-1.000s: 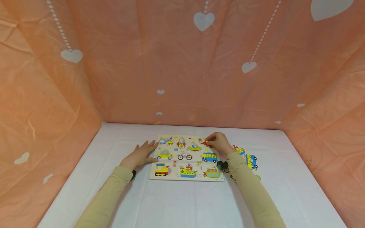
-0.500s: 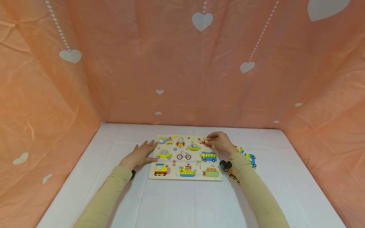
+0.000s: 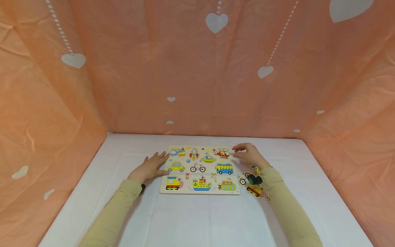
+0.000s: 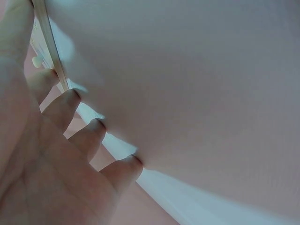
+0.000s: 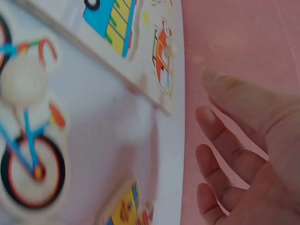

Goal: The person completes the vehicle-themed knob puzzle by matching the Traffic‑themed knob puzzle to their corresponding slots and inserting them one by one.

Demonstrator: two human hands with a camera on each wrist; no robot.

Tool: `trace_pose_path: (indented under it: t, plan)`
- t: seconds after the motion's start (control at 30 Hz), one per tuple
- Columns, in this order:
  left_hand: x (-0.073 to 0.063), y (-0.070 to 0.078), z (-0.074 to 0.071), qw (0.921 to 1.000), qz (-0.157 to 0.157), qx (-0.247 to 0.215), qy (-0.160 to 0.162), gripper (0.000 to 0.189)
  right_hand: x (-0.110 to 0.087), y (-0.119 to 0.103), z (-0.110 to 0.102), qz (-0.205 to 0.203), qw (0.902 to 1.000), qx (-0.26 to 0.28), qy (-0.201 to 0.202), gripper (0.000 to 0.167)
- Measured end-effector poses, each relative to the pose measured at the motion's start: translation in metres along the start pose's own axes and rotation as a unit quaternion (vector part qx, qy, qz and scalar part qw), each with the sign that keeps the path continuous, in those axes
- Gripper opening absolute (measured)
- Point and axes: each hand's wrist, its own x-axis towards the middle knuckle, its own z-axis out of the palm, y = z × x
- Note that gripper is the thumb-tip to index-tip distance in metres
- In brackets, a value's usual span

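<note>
A wooden peg puzzle board [image 3: 188, 190] printed with vehicles lies flat on the white table. My left hand [image 3: 148, 168] is spread at its left edge, thumb and index finger at the rim; the left wrist view shows this hand [image 4: 61, 150] beside the board's edge [image 4: 51, 44]. Just off the upper right corner, my right hand [image 3: 249, 154] has its fingers loosely bent with nothing between them. Near it, the red helicopter piece [image 3: 222, 153] sits in its outline, its knob visible in the right wrist view. Plane, rocket and flying saucer [image 3: 208, 157] pieces occupy the top row too.
Loose pieces lie right of the board: a bicycle piece [image 3: 242, 179], a train piece [image 3: 254, 191] and others partly hidden under the right forearm. A dark wrist camera [image 3: 255, 179] hangs over them. Pink cloth with white hearts [image 3: 216, 22] encloses the table's back and sides.
My right hand has let go of the helicopter piece and drawn back to the right, uncovering it and the train piece. The left hand stays at the board's edge.
</note>
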Motion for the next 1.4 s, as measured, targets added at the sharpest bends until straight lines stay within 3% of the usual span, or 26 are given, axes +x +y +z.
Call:
trace_pose_path:
  t: [0.2,0.93,1.4]
  plan:
    - [-0.001,-0.003,0.0,1.0,0.007,0.003,0.004,0.09,-0.013,0.006,-0.014,-0.015,0.9997,-0.013,0.013,0.031]
    - [-0.006,0.001,-0.002,1.0,-0.003,0.0,0.009,0.088,-0.07,0.032,-0.04,0.011,0.9994,-0.014,0.028,0.029]
    - [-0.002,0.001,0.001,1.0,0.0,-0.003,0.007,0.089,-0.087,0.052,-0.049,-0.008,0.9988,0.018,-0.044,0.034]
